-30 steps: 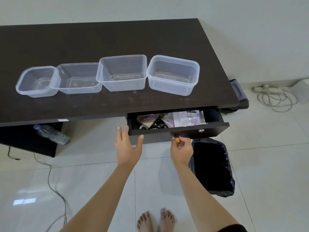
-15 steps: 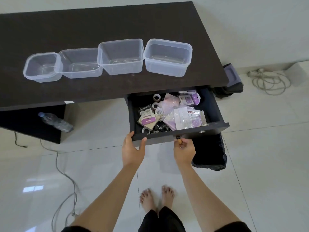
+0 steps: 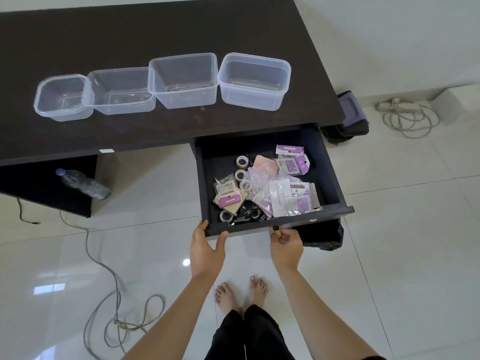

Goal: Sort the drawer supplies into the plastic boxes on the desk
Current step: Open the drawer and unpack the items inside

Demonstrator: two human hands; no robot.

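White glossy floor tiles [image 3: 389,255] surround a dark wooden desk [image 3: 155,35]. Left hand [image 3: 206,252]: fingers wrapped over the front edge of the open black drawer [image 3: 332,172] at its 7 o'clock corner. Right hand [image 3: 285,246]: fingers pinched on a small key-like tab [image 3: 275,229] at 6 o'clock. Step: drawer opening, apparently complete. Next: release, then pick one item from the mixed purple-and-clear packets and tape rolls [image 3: 265,188]. At 11 o'clock stand four empty clear plastic boxes [image 3: 181,81].

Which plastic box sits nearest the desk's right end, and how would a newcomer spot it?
Find the dark desk and its row of four clear boxes. The one meant is the rightmost box, directly behind the open drawer. Unlike its neighbours, it has only one box beside it.
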